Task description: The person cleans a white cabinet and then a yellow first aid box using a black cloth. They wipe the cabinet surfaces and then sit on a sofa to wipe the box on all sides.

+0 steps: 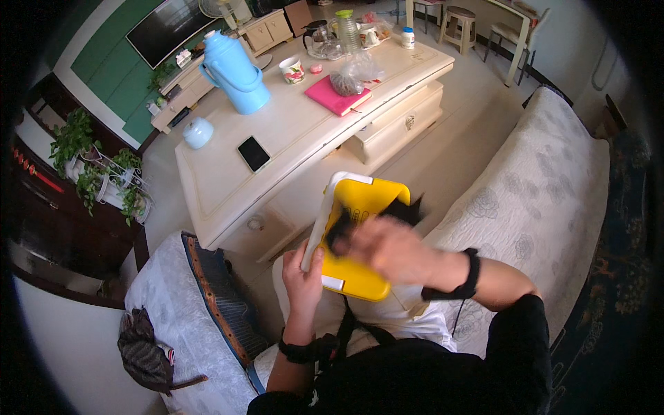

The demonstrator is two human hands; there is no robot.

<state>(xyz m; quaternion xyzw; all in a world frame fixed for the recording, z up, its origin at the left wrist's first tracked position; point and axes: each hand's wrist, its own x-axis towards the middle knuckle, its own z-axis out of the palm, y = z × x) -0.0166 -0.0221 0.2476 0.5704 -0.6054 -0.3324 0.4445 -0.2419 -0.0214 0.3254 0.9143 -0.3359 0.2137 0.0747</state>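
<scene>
A yellow plastic container part (358, 282), either a box or its lid, is tilted above my lap. It has a white edge strip along its left side and a raised pattern on its yellow face. My left hand (304, 280) grips the white edge at the lower left, thumb on the near face. Blurred by motion, my right hand (391, 251) is over the yellow face with a black cloth (404, 210) bunched in its fingers. Parts of the cloth stick out on both sides of the hand, and the hand hides the middle of the yellow face.
On the cream coffee table (218, 192) ahead are a smartphone (253, 154), a blue thermos jug (233, 72), a pink notebook (332, 98), a floral mug (292, 70) and glassware. A covered sofa (498, 207) lies to the right. A tabby cat (145, 355) rests at lower left.
</scene>
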